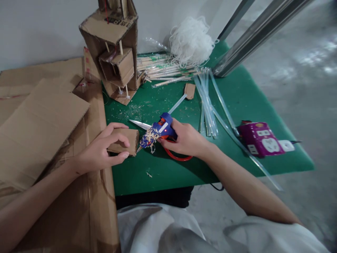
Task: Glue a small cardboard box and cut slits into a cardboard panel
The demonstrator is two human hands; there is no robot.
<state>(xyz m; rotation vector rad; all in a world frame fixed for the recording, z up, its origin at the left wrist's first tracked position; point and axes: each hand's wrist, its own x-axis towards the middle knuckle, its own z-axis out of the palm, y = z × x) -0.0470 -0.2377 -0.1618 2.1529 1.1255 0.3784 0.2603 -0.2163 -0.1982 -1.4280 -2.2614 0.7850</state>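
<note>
My left hand (106, 149) is curled around a small flat cardboard box (130, 138) at the near left of the green table. In my right hand (185, 138) is a blue hot glue gun (163, 127), its red light lit and a clear glue stick (177, 103) in its back. Bits of debris and dried glue cling to its front, and the nozzle points down at the box's right edge; whether it touches cannot be made out. Scissors with a red handle (179, 158) lie partly hidden under the glue gun, blade (139, 124) toward the left.
A cardboard tower (107, 31) stands at the back left, beside cardboard sheets (39, 130). Wrapped wooden sticks (163, 72) and white string (193, 42) lie behind. Glue sticks (207, 105) and a purple power socket (260, 138) are at right, near a metal post (252, 38).
</note>
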